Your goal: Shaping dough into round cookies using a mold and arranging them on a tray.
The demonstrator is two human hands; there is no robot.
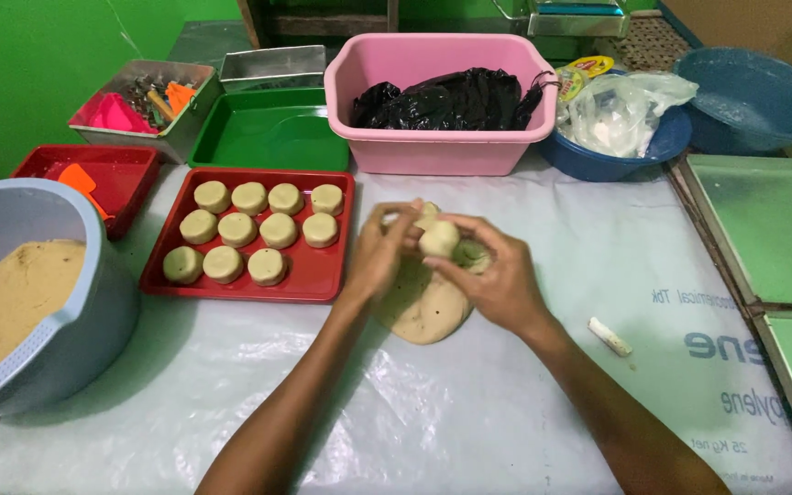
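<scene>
My left hand (379, 252) and my right hand (497, 275) meet over the middle of the table, fingers curled around a small pale dough ball (438, 238). Beneath them lies a flat tan lump of dough (423, 312) on the white plastic sheet (506, 403). To the left, a red tray (318, 275) holds several round, flattened dough pieces (236, 229) set in rows.
A grey basket of tan dough or crumb (11, 293) stands at the left edge. Behind are a second red tray (121, 179), a green tray (272, 133), a metal tin of tools (144, 101), a pink tub with black bags (442, 101), blue bowls (753, 96). A small white stick (609, 336) lies at right.
</scene>
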